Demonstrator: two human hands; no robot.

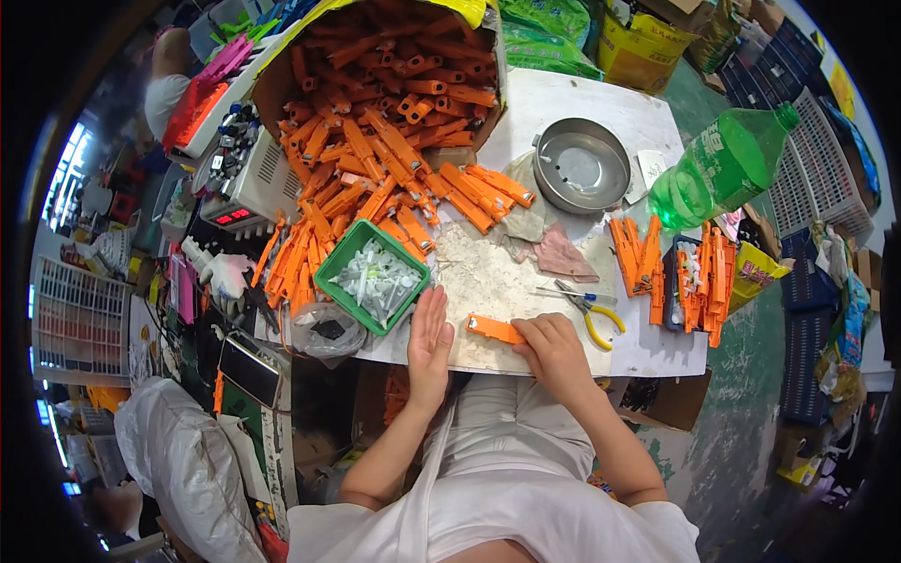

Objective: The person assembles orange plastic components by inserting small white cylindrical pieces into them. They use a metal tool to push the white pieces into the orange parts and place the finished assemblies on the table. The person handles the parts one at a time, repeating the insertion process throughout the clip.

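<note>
Orange piece (492, 328) lies crosswise, pointing left from right hand (554, 349).

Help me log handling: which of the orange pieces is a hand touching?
The lone orange piece by the near edge of the table, its right end in the right hand. The other orange pieces sit heaped or clustered, untouched.

Worktable (652, 349) brightly, evenly lit; shadows soft. Window (71, 178) at left rim blown out. Steel bowl (584, 167) glints. Space beneath tabletop dim. Left hand (429, 342), right hand (554, 352) fairly crisp; rim clutter softer. Fisheye bends white crate (80, 319); corners black.
</note>
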